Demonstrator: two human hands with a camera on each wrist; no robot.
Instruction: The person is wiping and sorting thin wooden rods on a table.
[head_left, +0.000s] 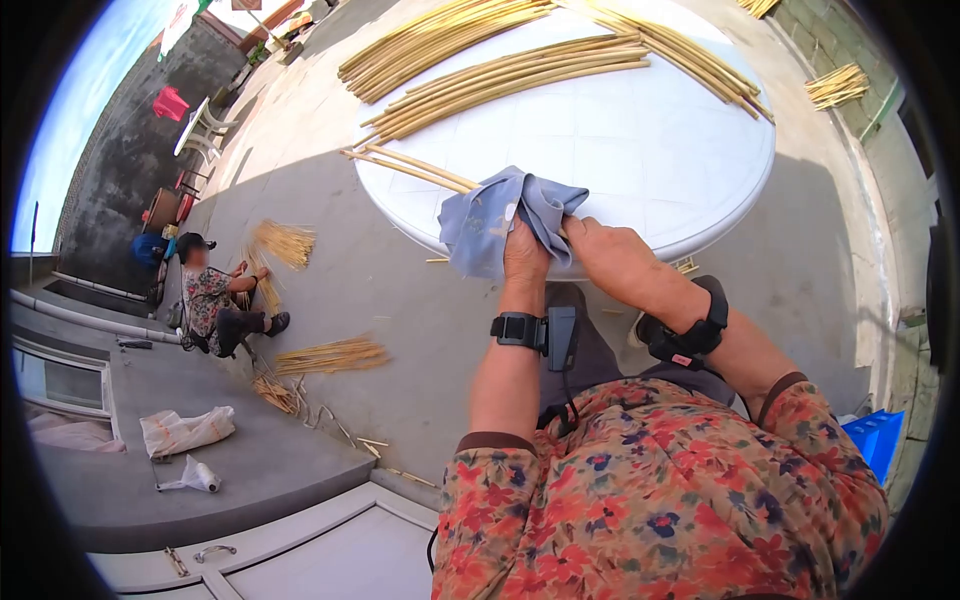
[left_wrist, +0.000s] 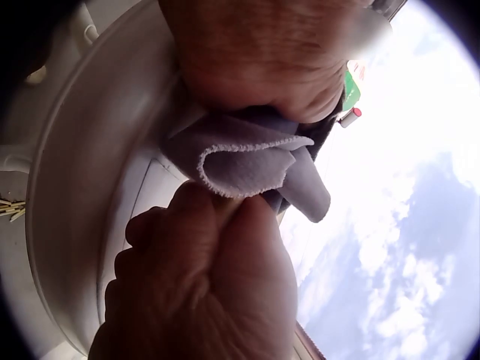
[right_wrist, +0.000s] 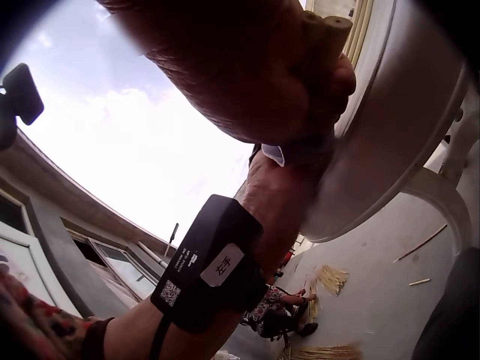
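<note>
Over the near edge of the round white table [head_left: 680, 160], a blue-grey cloth [head_left: 490, 225] is wrapped around a few pale yellow cane-like sticks [head_left: 420, 170]. Their far ends stick out of the cloth to the left. My left hand [head_left: 527, 250] grips the cloth with the sticks inside it; folds of fabric hide part of its fingers. Right beside it, my right hand [head_left: 612, 258] holds the near end of the sticks. In the right wrist view, cut stick ends [right_wrist: 336, 31] poke out of the right hand's fist. The left wrist view shows the cloth's stitched hem [left_wrist: 247, 146] between both hands.
Bundles of similar sticks [head_left: 510, 85] lie across the table's far half. At left, another person [head_left: 215, 290] crouches on the concrete beside thin straw-like bundles [head_left: 330, 355]. A white plastic bag [head_left: 188, 432] lies on a ledge. A blue crate [head_left: 875, 445] stands at the right.
</note>
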